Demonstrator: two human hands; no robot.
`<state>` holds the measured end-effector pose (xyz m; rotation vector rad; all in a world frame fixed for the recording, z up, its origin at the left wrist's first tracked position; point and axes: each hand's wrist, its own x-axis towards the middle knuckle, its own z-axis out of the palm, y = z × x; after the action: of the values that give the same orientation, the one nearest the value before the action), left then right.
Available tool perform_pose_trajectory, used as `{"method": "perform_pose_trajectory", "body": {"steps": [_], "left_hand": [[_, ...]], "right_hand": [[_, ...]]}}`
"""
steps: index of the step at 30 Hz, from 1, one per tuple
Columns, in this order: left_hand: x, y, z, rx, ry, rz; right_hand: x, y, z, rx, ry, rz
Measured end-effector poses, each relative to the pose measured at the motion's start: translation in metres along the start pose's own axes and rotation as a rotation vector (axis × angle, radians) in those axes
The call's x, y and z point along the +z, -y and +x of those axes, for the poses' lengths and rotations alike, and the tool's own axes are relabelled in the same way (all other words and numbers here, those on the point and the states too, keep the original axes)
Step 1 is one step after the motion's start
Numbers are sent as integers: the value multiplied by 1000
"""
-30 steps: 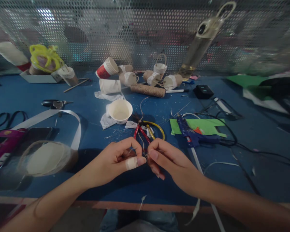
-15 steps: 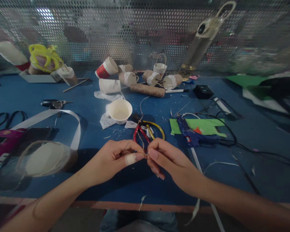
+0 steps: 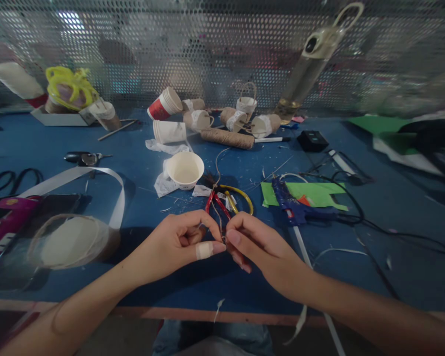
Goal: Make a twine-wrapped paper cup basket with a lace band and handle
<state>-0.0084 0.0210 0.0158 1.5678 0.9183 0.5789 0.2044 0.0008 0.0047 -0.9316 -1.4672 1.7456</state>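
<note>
A thin brown twine (image 3: pixel 218 206) runs from the twine roll (image 3: pixel 227 139) over the pliers to my fingertips. My right hand (image 3: pixel 257 244) pinches the twine's end between thumb and forefinger. Beside it, my left hand (image 3: pixel 187 238), a beige bandage on its thumb, closes thumb and forefinger on the same twine. The small bit between the fingertips is partly hidden. Just beyond my hands lie red-handled pliers (image 3: pixel 219 203) and a yellow-handled tool (image 3: pixel 244 196), partly covered by the fingers. A white paper cup (image 3: pixel 186 170) stands upright behind my left hand.
On the right, a blue glue gun (image 3: pixel 307 213) rests on green paper (image 3: pixel 328 190) with its cord trailing. A purple glue gun (image 3: pixel 11 222) and white ribbon (image 3: pixel 118 207) lie left. Several twine-wrapped cups (image 3: pixel 266 125) and a tall bottle (image 3: pixel 304 74) line the perforated back panel (image 3: pixel 207 44).
My left thumb has slid slightly right and down, and the gap between left thumb and forefinger has widened a little. My right hand stays nearly still.
</note>
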Motion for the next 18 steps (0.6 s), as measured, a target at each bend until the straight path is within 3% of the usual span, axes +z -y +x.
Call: {"method": "perform_pose_trajectory", "body": {"steps": [5,11,18], "left_hand": [[0,-1,0,-5,18,-13],[2,-2,0,-5,28,-7],[2,-1,0,24,43,3]], "right_hand": [[1,-1,-1,-30,-29,-95],[2,0,-3,-169,-73,-337],[1,-1,-3,-141,-56,-286]]}}
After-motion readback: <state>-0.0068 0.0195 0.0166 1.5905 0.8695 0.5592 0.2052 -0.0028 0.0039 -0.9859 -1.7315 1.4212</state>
